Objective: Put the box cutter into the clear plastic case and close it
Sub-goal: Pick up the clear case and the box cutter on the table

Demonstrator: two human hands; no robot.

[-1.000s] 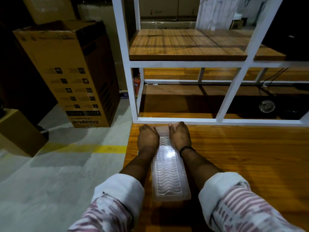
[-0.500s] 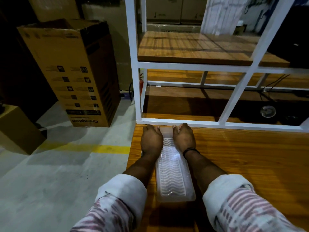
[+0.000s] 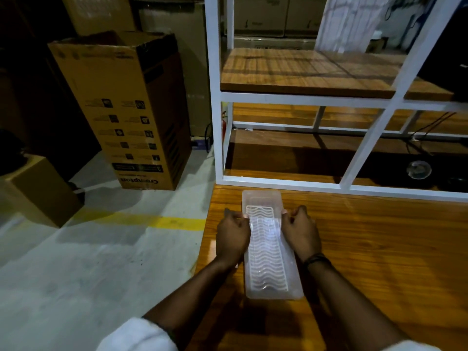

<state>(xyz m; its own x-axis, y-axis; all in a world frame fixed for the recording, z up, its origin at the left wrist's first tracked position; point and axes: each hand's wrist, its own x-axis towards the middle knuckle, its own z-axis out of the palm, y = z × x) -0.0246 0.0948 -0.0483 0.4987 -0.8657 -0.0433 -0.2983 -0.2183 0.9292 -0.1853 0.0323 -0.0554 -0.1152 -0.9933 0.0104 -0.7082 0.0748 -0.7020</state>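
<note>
A long clear plastic case [image 3: 268, 244] with a wavy ribbed lid lies lengthwise on the wooden table [image 3: 367, 244], its far end near the white frame. My left hand [image 3: 234, 235] pinches the case's left edge near the far end. My right hand [image 3: 301, 231] pinches the right edge opposite. Both hands sit beside the case, fingertips on its rim. The box cutter is not visible; I cannot tell if it lies inside the case.
A white metal shelf frame [image 3: 278, 182] stands on the table just beyond the case. A tall cardboard box [image 3: 126, 110] and a smaller box [image 3: 38, 191] stand on the grey floor at left, with a yellow line [image 3: 152, 220] on it.
My hands have slid back from the case's far end to its side edges, uncovering that end. The camera view has shifted, so the case now looks lower and more central.
</note>
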